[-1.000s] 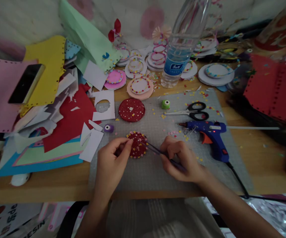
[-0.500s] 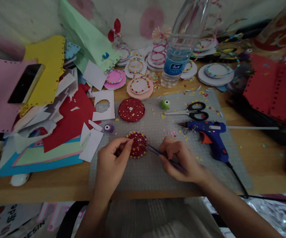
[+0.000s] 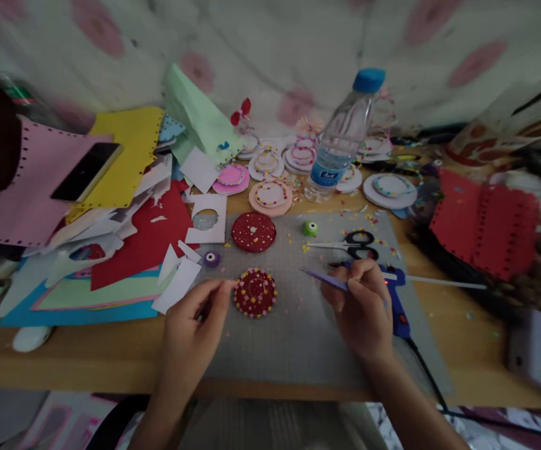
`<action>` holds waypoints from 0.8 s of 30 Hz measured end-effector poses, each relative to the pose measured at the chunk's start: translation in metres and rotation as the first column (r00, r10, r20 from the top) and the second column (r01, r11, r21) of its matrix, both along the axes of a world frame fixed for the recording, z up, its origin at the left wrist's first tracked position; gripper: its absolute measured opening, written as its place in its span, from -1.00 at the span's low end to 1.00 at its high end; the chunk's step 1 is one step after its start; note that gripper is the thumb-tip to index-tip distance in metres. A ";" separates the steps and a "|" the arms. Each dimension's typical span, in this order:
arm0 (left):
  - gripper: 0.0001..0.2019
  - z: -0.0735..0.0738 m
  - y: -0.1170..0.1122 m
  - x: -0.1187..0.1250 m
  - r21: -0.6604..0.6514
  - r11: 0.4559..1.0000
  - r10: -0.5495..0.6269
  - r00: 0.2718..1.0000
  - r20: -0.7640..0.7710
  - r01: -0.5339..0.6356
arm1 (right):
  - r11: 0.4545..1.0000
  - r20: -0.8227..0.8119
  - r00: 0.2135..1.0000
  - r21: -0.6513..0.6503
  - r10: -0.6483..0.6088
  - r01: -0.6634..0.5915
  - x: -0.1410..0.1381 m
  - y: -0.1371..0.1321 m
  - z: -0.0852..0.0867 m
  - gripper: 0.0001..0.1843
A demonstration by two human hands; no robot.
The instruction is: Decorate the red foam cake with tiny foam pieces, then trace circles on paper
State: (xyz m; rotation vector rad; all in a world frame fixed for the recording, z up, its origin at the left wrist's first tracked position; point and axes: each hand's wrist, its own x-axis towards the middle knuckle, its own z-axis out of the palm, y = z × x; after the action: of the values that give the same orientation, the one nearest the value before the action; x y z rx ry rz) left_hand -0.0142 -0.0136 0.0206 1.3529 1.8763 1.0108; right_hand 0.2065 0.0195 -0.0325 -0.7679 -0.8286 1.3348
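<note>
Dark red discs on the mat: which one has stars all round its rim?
The nearer disc, beside the left hand: pink and yellow stars ring its edge. The farther disc has a speckled top but no such border.

One camera, worn on the person's head, looked out from above the near edge of the desk (image 3: 111,365), facing forward and tilted down. It sat close to the work: the left hand (image 3: 198,328) and right hand (image 3: 364,306) entered from the near side, with the gray mat (image 3: 289,353) between and beyond them. The view was broad, reaching from a pink sheet (image 3: 12,206) at left to a red sheet (image 3: 458,219) at right, and up the flowered backdrop (image 3: 252,37) at the far side.
</note>
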 end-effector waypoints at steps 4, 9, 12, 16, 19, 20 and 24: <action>-0.82 0.006 -0.014 0.003 0.060 0.998 -0.032 0.999 0.041 0.030 | 0.996 -0.009 1.000 -0.085 -0.024 0.024 -0.005 -0.011 0.013 -0.89; -0.86 0.019 -0.027 0.020 0.171 0.974 -0.170 0.979 0.113 0.149 | 0.993 -0.044 0.997 -0.099 0.065 -0.069 -0.017 -0.039 0.038 -0.93; -0.86 0.026 -0.033 0.024 0.205 0.944 -0.284 0.953 0.109 0.258 | 0.990 -0.070 0.991 -0.076 0.117 -0.122 -0.021 -0.053 0.050 -0.94; -0.86 0.032 -0.041 0.021 0.239 0.925 -0.322 0.944 0.077 0.296 | 0.976 -0.037 0.976 -0.027 0.215 -0.216 -0.022 -0.067 0.053 -0.90; -0.88 0.033 -0.046 0.016 0.251 0.918 -0.330 0.943 0.048 0.308 | 0.961 0.016 0.960 0.001 0.278 -0.278 -0.021 -0.075 0.051 -0.90; -0.89 0.033 -0.048 0.015 0.251 0.916 -0.332 0.943 0.036 0.313 | 0.958 0.026 0.957 0.002 0.288 -0.288 -0.021 -0.077 0.050 -0.90; -0.86 0.032 -0.052 0.010 0.252 0.905 -0.345 0.938 -0.031 0.341 | 0.966 0.059 0.965 -0.044 0.256 -0.254 -0.027 -0.085 0.053 -0.88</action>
State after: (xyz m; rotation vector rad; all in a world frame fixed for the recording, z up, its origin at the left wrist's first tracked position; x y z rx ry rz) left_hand -0.0045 -0.0656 0.0524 1.7468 1.4591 1.0946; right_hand 0.1796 -0.0651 0.0207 -0.7541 -0.9820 1.5641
